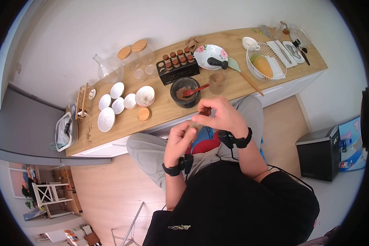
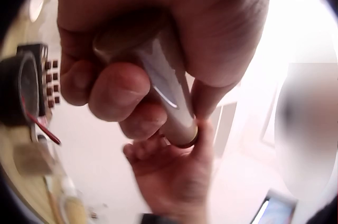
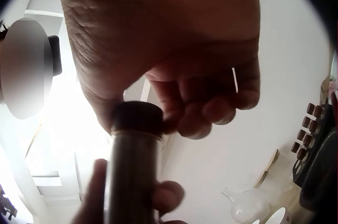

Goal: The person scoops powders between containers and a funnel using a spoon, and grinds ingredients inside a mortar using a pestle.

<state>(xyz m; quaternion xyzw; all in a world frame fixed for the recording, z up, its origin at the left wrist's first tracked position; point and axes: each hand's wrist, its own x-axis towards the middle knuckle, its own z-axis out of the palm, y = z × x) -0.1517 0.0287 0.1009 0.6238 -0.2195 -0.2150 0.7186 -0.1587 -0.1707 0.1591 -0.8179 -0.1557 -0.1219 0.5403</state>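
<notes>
In the head view a small glass tube with a dark brown cap is held over the lap. The left hand [image 1: 179, 141] grips the body of the tube [image 2: 168, 87], its fingers curled round the glass. At the other end, the right hand [image 1: 223, 117] pinches the brown cap [image 3: 138, 117] between thumb and finger; its other fingers are curled loosely beside it. The cap sits on the tube's mouth. Beyond the hands, on the counter, stands a dark mortar [image 1: 185, 99] with brown powder and a red spoon [image 1: 199, 89] in it.
On the wooden counter [image 1: 168, 107] stand a black rack [image 1: 178, 74] of capped tubes, white bowls [image 1: 106, 119], a loose wooden lid [image 1: 144, 114], a glass of brown powder [image 1: 217, 82], a floral plate [image 1: 205, 52] with a pestle [image 1: 217, 62], and a wire basket [image 1: 266, 61]. A black bin [image 1: 318, 153] stands right.
</notes>
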